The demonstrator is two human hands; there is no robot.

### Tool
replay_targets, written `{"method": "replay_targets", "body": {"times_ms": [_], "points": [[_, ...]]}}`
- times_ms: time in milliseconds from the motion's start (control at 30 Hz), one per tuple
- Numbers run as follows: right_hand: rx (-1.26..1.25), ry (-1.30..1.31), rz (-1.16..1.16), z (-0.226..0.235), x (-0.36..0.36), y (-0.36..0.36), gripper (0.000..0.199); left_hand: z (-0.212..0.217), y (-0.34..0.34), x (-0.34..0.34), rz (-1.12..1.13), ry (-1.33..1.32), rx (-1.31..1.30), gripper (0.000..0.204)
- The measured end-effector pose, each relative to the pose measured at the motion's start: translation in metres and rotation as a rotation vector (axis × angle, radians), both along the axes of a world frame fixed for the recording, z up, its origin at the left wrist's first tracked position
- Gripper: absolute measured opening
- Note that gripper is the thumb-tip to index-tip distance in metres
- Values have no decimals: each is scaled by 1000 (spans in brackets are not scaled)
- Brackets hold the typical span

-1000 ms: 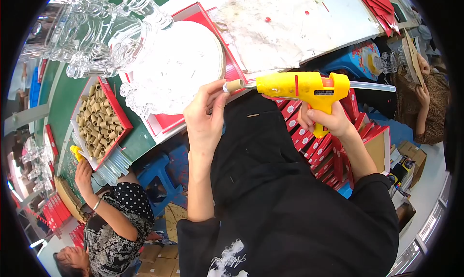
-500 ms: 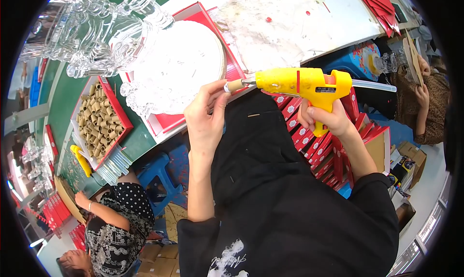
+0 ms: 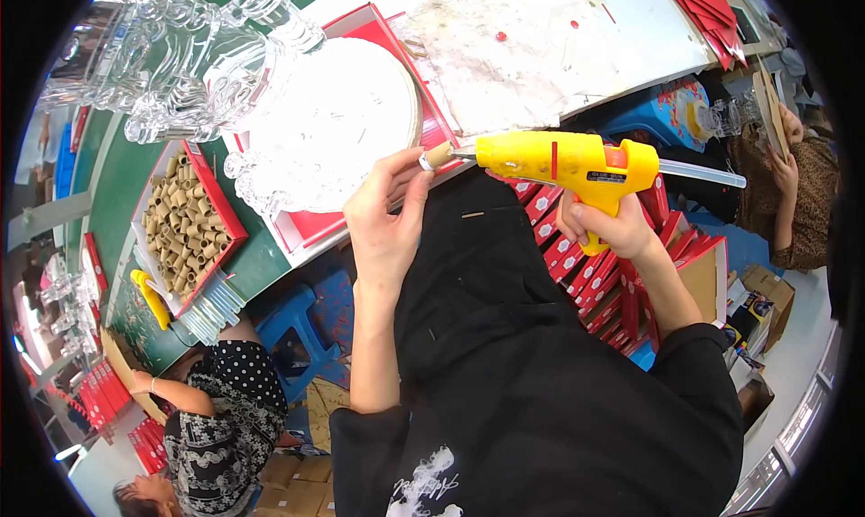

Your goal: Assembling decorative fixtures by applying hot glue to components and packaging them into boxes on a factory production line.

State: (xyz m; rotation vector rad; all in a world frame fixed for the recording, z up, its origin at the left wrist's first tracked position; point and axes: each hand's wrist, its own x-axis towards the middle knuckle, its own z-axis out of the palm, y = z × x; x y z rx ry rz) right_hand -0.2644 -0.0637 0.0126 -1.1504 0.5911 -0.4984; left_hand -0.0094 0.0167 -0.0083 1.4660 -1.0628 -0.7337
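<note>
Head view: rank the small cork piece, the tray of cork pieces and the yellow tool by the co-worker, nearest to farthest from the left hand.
1. Small cork piece: pinched in the left hand's fingertips, at the glue gun's nozzle.
2. Tray of cork pieces: on the green table to the left.
3. Yellow tool: farther left and lower, at the table's edge by the co-worker.

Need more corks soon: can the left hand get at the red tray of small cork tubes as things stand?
Probably not yet: the left hand is pinching a small cork piece at the yellow glue gun; the red tray of cork tubes lies open otherwise.
</note>
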Motion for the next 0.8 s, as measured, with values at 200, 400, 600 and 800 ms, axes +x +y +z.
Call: {"method": "replay_targets", "body": {"times_ms": [200, 400, 600, 800], "points": [[18, 38, -46, 4, 2, 2, 19, 1, -1, -2, 4, -18, -6, 21], [-41, 116, 2, 4, -2, 0, 25, -1, -3, -4, 28, -30, -13, 20], [-132, 118, -71, 7, 2, 2, 18, 2, -2, -6, 47, -13, -15, 21], [-103, 139, -145, 0, -2, -11, 29, 20, -7, -9, 34, -138, 83, 16]]}}
